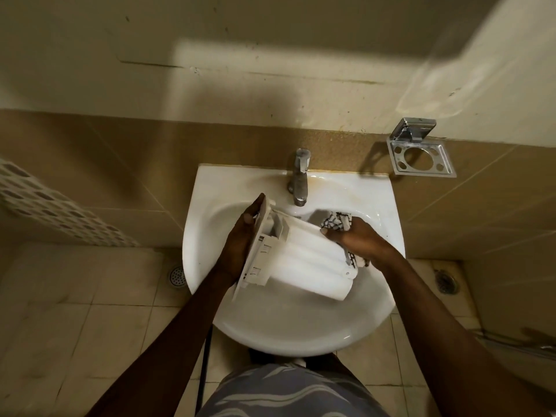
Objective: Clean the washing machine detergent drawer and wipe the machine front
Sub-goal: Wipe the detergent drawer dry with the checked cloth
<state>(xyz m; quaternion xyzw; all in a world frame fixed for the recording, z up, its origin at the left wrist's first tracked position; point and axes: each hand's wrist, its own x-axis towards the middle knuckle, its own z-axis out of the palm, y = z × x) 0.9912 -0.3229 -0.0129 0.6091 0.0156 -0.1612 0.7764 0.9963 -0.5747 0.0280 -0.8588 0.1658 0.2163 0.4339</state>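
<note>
Detergent drawer (313, 260), held low in the white sink (301, 335) just below the tap (299, 182), rounded white ridges facing up. Ran with its long axis left to right across the sink, grey front panel at the left end, rear end at the right and a little nearer the body. Clamped at the front panel by the left hand (240, 236), thumb on the inner face and fingers along the outer one. Met at the far rear corner by the right hand (361, 240), fingers curled round a bunched checked cloth (337, 222) and pressed against the plastic. Stood between the two hands, each at one end, the right nearer the part being cleaned. Judged mid-scrub: next stroke likely along the ridges, from right toward the held panel. Could not tell whether water was running. Machine front not in view, that half of the job judged yet to come.
</note>
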